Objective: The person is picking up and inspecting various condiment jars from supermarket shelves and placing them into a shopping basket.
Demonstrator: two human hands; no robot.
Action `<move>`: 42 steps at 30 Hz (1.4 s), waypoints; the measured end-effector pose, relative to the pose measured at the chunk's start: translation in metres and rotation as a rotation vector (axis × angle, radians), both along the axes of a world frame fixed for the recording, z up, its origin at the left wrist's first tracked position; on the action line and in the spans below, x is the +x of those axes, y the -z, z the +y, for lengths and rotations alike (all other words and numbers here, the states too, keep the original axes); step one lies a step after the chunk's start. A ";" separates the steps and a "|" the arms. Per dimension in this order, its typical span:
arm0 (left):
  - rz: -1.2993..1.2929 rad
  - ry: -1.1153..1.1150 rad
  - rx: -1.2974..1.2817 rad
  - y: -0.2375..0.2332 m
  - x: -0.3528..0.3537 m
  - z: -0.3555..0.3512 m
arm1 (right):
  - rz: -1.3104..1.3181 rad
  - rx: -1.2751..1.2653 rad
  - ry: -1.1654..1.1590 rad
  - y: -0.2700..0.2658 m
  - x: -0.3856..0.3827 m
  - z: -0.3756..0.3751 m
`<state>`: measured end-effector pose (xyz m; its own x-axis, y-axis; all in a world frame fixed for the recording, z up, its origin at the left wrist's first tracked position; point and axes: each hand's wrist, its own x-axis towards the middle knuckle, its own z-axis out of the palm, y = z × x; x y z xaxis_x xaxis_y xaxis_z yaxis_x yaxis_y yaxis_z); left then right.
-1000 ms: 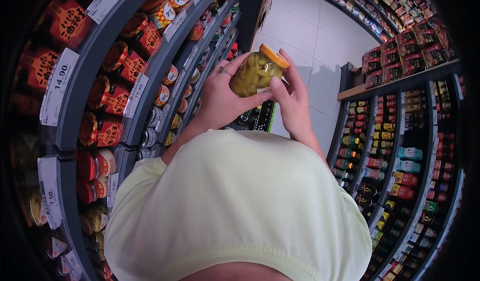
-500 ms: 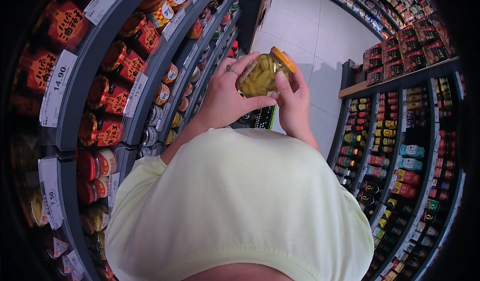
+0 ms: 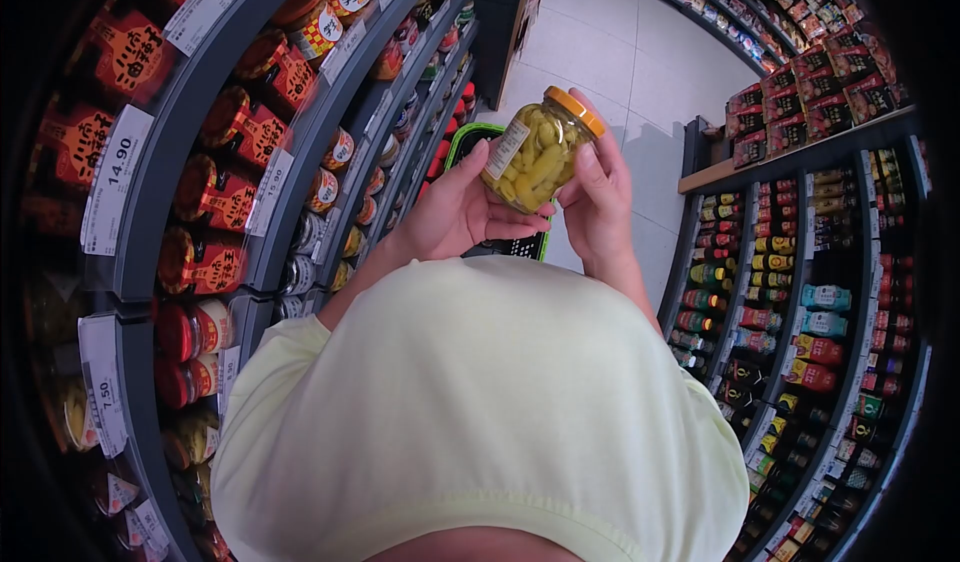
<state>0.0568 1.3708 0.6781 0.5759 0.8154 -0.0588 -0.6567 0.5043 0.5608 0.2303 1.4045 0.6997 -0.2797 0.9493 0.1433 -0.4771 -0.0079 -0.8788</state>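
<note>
A glass jar of pickled peppers [image 3: 535,162], yellow-green with an orange lid, is held tilted in front of my chest. My right hand [image 3: 600,187] grips it at the lid end, its thumb on the glass below the lid. Palm up, my left hand [image 3: 450,202] cups the base end, fingers beneath the jar and thumb near its edge. A white printed label [image 3: 507,149] shows on the jar's left side. Under my hands is a black basket with a green rim [image 3: 480,130], partly hidden by them and the jar.
Close on my left, shelves hold red-labelled jars [image 3: 215,197] behind price tags [image 3: 117,180]. To the right stands another shelf unit with bottles and packets [image 3: 815,352]. Red packages [image 3: 800,102] are stacked on a wooden-edged top. Pale floor tiles [image 3: 590,22] run ahead between the shelves.
The jar has turned, bringing its white label into view. My left hand has moved from over the jar's side to palm up under its base. More of the green-rimmed basket shows.
</note>
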 end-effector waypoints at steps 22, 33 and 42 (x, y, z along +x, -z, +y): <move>0.329 -0.660 0.425 -0.001 0.018 -0.004 | -0.146 0.102 0.069 -0.007 -0.009 -0.008; 1.208 -1.086 1.120 -0.006 0.008 -0.005 | 0.098 0.042 0.015 0.007 -0.017 -0.003; 1.168 -1.166 1.182 -0.003 0.008 -0.002 | 0.268 -0.033 -0.110 0.003 -0.014 -0.004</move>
<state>0.0652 1.3687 0.6814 -0.0574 0.6057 0.7936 0.5137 -0.6637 0.5437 0.2158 1.4004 0.6965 -0.3372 0.9210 0.1952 -0.6867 -0.0988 -0.7202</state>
